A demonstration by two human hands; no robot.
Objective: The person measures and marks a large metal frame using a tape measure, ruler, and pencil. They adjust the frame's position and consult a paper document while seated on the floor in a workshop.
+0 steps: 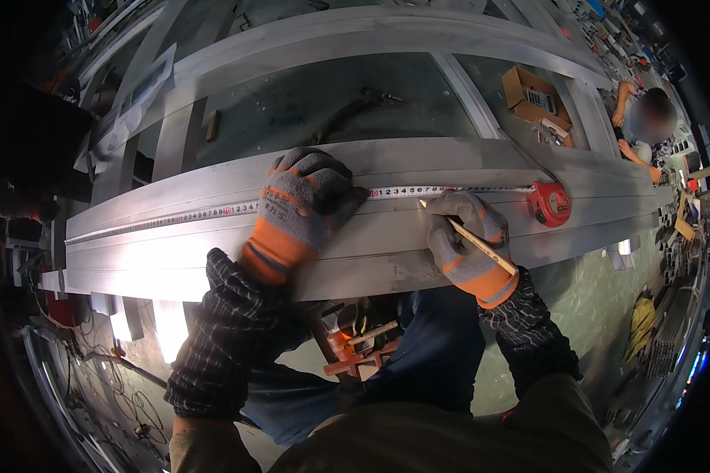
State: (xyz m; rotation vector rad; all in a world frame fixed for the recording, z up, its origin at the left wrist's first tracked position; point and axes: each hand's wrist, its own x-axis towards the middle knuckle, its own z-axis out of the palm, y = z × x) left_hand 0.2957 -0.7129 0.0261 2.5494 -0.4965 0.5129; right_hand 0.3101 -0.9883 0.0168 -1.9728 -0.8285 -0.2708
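My left hand, in a grey and orange work glove, presses down on the extended blade of a tape measure. Its fingers are curled together over the blade, partly hiding it. The tape's red case rests towards the right end of several long metal bars lying side by side, with the blade stretched along them to the left end. In a matching glove, my right hand holds a pencil slantwise. The pencil's tip points at the bar just below the blade.
Beyond the bars is a metal frame, with a cardboard box in one opening. Another person is at the far right. Below the bars, between my legs, sits an orange container with tools. Cables trail at lower left.
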